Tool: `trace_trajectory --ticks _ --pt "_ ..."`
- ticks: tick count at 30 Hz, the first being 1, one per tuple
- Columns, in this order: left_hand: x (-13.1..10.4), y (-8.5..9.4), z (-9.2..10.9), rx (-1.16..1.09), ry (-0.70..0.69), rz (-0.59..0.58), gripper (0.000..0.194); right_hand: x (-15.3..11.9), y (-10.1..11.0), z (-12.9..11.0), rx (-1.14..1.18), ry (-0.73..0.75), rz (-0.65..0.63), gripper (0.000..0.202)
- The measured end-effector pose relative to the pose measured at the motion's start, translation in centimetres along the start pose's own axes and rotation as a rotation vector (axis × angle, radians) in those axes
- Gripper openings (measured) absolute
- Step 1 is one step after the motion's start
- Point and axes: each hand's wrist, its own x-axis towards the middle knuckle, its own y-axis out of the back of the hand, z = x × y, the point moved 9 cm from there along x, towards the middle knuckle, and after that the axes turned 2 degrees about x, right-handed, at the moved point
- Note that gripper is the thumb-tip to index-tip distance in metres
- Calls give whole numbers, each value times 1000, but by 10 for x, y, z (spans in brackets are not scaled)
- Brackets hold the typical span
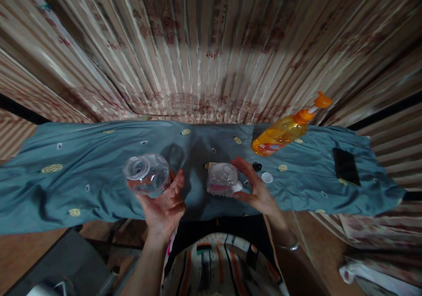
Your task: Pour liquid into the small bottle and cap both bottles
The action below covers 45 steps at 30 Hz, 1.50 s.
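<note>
My left hand (165, 203) grips a clear jar (154, 175) above the table (108, 181). My right hand (259, 190), thumb and fingers spread, is beside the clear plastic package (222, 179) on the table.

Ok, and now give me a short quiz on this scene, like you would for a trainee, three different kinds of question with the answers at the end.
1. Multiple choice: what colour is the pump head on the bottle?
a) blue
b) orange
c) black

2. True or false: the left hand holds the clear jar near the wearer's right hand's outer side, beyond the bottle.

3. Fill in the blank: seen from the wearer, the small white disc lies to the ____ of the clear plastic package.

Key: 1 b; 2 false; 3 right.
</note>
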Motion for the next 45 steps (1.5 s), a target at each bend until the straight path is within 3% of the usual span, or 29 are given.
trace_trajectory --ticks 4,11,20,23,27,29,32,35,37,39,45 --pt "-2 1 -2 -13 13 20 125 1 -4 1 8 -13 -15 91" --pt "-2 -2 -4 3 31 5 129 0 -8 6 38 -34 -33 87" --pt "-11 4 0 32 -26 103 116 -2 -12 4 92 -22 -57 85" --pt "-14 5 -2 52 0 173 113 6 0 -15 163 76 -65 84" --pt "-12 4 -5 88 44 250 104 41 17 -70 139 210 -101 80" --pt "-7 3 -7 117 66 262 101 65 2 -108 25 301 -247 81" --pt "-1 4 -11 163 100 254 96 91 -46 -160 -145 481 -498 84" --pt "5 6 -12 197 112 239 94 98 -105 -179 -302 622 -779 77" --pt "7 7 -11 192 114 232 98 99 -129 -178 -364 669 -879 61" --pt "7 6 -9 173 108 222 105 103 -137 -175 -379 694 -888 51" --pt "2 2 -5 170 82 210 104 125 -124 -172 -456 719 -745 40"
